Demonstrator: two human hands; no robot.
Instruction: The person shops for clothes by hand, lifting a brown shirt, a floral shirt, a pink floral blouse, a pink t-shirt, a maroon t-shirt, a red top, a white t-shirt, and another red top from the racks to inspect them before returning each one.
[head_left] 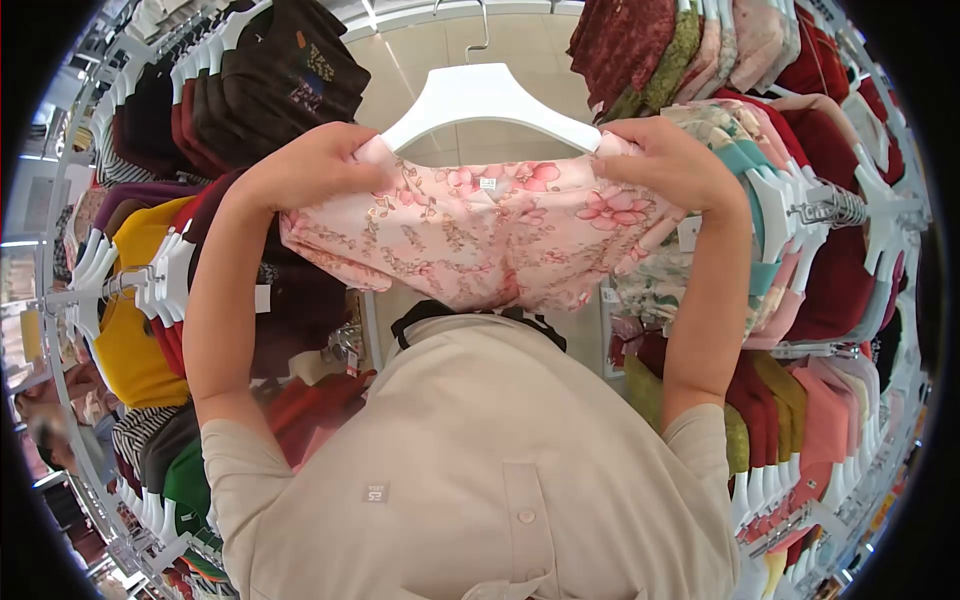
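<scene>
A pink floral blouse (520,220) hangs on a white hanger (470,92) in front of my chest. My left hand (322,165) grips one shoulder of the blouse at the hanger's end, its thumb lying over the fabric. At the opposite shoulder, my right hand (675,165) is closed the same way around cloth and hanger tip. The hanger's metal hook (480,28) points away from me, holding onto nothing visible. A small white label shows inside the neckline. The lower part of the blouse drops out of sight beneath its folds.
Racks of clothes on white hangers stand close on both sides. Dark tops (285,75) and a yellow garment (140,290) hang at left, maroon and floral garments (735,150) at right. A tiled floor aisle (400,70) runs between them.
</scene>
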